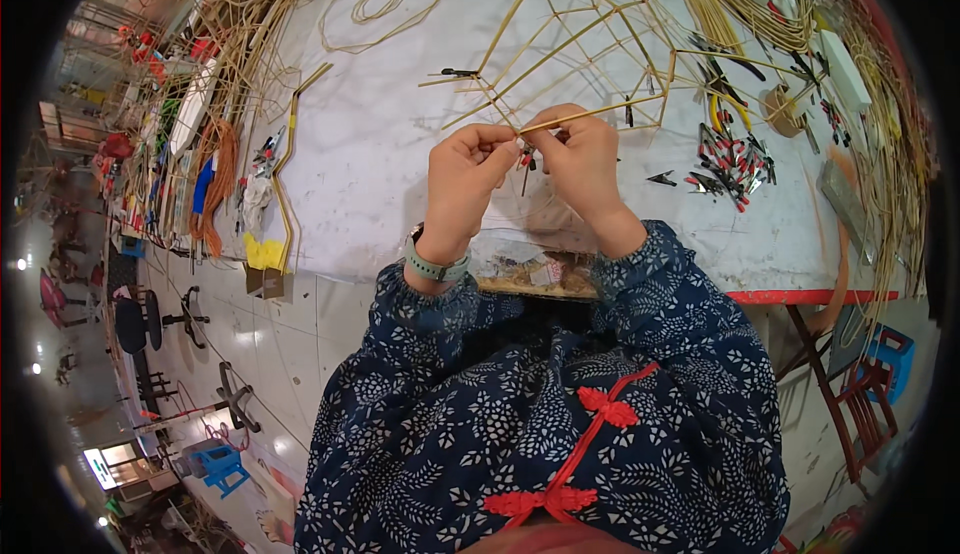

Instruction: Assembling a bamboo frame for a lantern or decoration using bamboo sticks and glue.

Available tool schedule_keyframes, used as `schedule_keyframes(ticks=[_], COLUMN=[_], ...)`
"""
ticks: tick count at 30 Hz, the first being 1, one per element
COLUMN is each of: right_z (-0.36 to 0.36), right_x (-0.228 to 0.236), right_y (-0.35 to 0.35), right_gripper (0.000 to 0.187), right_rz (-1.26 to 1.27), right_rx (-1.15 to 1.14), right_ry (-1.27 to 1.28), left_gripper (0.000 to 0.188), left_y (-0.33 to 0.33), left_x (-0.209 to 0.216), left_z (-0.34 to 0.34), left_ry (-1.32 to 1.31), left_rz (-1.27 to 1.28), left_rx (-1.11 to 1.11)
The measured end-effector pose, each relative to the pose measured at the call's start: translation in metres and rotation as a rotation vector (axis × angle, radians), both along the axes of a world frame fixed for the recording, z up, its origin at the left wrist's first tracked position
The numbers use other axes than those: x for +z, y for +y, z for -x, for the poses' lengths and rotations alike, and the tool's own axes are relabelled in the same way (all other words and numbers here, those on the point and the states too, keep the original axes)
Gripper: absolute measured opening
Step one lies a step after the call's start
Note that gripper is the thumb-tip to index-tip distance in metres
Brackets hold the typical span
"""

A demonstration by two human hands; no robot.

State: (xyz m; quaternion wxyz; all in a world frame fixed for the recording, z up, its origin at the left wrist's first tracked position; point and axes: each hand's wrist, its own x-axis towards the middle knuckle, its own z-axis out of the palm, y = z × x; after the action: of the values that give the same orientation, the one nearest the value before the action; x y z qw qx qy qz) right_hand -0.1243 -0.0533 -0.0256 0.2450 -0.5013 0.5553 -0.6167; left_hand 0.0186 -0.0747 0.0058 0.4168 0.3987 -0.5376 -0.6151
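Observation:
A frame of thin bamboo strips (pixel 560 54), open and many-sided, stands on the white table in front of me. Both my hands are at its near corner. My left hand (pixel 468 169) pinches the joint there between thumb and fingertips. Beside it, my right hand (pixel 580 159) is closed on the same corner, where a bamboo strip runs out to the right. A small red-tipped clip (pixel 527 159) shows just under my fingertips, partly covered. Black clips (pixel 460 73) grip other joints of the frame. What exactly lies between my fingertips is hidden.
A heap of red-tipped black clips (pixel 735 164) lies right of my hands, near yellow-handled pliers (pixel 728 109) and a tape roll (pixel 785 111). Bundled strips (pixel 885 154) line the right side. A bent strip (pixel 287 159) and orange fibres (pixel 212 189) lie left.

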Motion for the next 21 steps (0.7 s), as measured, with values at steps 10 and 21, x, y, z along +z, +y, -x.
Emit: schedule_keyframes(ticks=[10, 21], right_z=[-0.005, 0.0], right_x=[0.015, 0.017], right_y=[0.0, 0.003], right_gripper=[0.011, 0.015], right_rz=[-0.177, -0.182], right_rx=[0.055, 0.038], right_ry=[-0.315, -0.231], left_gripper=[0.013, 0.012], left_y=[-0.024, -0.037], left_x=[-0.01, -0.017], left_z=[-0.002, 0.002], left_ry=[0.151, 0.199], left_rz=[-0.194, -0.327], left_rx=[-0.092, -0.185])
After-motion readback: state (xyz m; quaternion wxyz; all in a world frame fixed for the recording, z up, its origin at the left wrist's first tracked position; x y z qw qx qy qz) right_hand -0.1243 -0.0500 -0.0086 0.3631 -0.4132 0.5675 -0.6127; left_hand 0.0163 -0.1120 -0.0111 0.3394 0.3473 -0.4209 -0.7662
